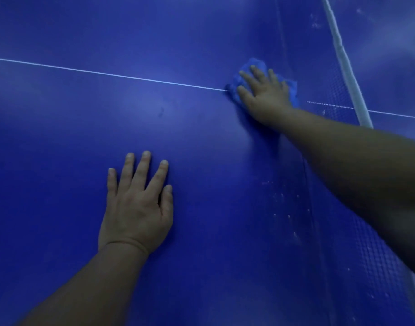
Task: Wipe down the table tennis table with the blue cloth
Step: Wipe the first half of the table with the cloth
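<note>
Right hand (265,92) is flat on top of the blue cloth (257,64), fingers straight and a bit spread, pressing it onto the blue counter (60,137) rather than gripping it. The cloth's bunched up under my palm, sitting right on the thin white line (107,74), near the net (345,62). Left hand (137,208) lies palm down on bare counter closer to me, fingers splayed, holding nothing.
</note>
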`<state>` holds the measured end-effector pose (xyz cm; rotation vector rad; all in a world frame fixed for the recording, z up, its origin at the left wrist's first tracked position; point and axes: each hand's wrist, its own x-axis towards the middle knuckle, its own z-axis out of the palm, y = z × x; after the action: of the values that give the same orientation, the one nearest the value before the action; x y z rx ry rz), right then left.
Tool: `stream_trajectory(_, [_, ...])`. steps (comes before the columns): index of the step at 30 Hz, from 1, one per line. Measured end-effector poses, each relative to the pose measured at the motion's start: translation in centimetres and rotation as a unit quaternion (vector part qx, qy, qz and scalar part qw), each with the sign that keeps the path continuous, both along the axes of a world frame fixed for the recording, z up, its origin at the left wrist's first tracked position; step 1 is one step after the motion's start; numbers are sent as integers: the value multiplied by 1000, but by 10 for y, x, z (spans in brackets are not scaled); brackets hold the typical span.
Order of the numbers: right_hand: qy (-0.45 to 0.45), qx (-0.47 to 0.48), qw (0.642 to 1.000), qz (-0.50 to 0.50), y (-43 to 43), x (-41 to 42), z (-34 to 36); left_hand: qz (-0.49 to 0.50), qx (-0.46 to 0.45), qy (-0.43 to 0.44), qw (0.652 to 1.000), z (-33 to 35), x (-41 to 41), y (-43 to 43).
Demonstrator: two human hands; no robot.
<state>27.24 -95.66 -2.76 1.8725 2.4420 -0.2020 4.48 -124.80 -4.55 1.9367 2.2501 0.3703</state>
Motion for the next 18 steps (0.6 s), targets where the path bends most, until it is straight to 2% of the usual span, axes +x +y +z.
stream_trajectory(2, [15,5,998,-60,-3,12,-2,-2,3,-3,1000,0,0,1])
stream_trajectory(5, [21,28,996,-81,-73,23,-4,2,-1,-7,1000,2,0,2])
stream_trajectory(6, [27,37,997,-59,-109,24,-5,2,-3,-7,1000,2,-1,2])
stream_trajectory(9, [23,5,995,101,-184,29,-7,4,-4,-9,1000,3,-1,1])
stream_trajectory(11, [11,-4,993,119,-157,30,-5,2,-2,-10,1000,2,0,1])
stream_trajectory(13, [6,18,999,41,-101,23,-1,0,0,-13,1000,2,0,1])
stream_trajectory(15, [22,-1,998,-56,-49,17,1,0,0,-13,1000,2,0,0])
stream_trajectory(18, [30,-5,994,-108,-44,14,0,2,-3,-13,1000,2,0,1])
